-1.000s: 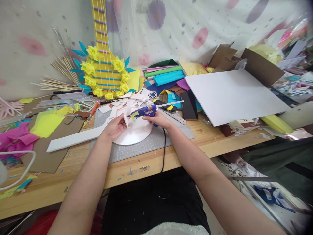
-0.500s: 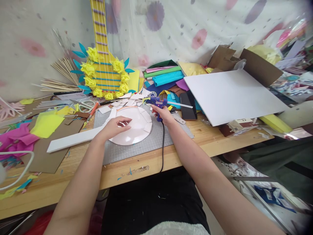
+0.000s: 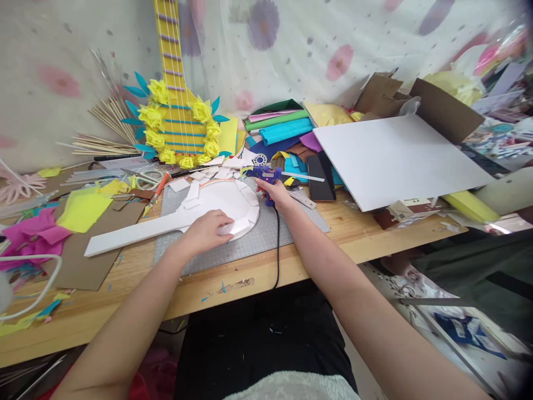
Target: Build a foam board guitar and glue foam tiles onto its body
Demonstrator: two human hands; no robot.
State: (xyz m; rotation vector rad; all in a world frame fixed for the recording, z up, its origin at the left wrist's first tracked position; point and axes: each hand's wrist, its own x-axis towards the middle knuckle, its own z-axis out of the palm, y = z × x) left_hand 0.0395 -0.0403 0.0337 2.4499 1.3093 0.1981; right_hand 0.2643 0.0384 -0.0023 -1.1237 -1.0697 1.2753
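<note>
A round white foam-board body (image 3: 219, 201) with a long straight neck (image 3: 133, 234) lies on the grey cutting mat (image 3: 254, 253). White strips stand along parts of its rim. At the near rim, my left hand (image 3: 207, 230) is closed on a small white foam-board piece (image 3: 238, 226), its fingertips on the piece's left end. My right hand (image 3: 278, 194) grips a blue-purple hot glue gun (image 3: 270, 175) just beyond the body's right edge. The gun's nozzle points left, and a long glue stick (image 3: 308, 177) sticks out behind it.
A yellow flower-trimmed model instrument (image 3: 179, 128) stands at the back. White scraps (image 3: 204, 175), scissors (image 3: 149, 180) and an orange cutter (image 3: 158, 191) lie before it. Right of the gun are a phone (image 3: 320, 178) and a large white board (image 3: 400, 161). The gun's black cord (image 3: 278, 250) hangs over the table edge.
My left hand has moved from above the round body toward its near rim, where the white piece now shows in its fingers. My right hand with the glue gun has shifted slightly left.
</note>
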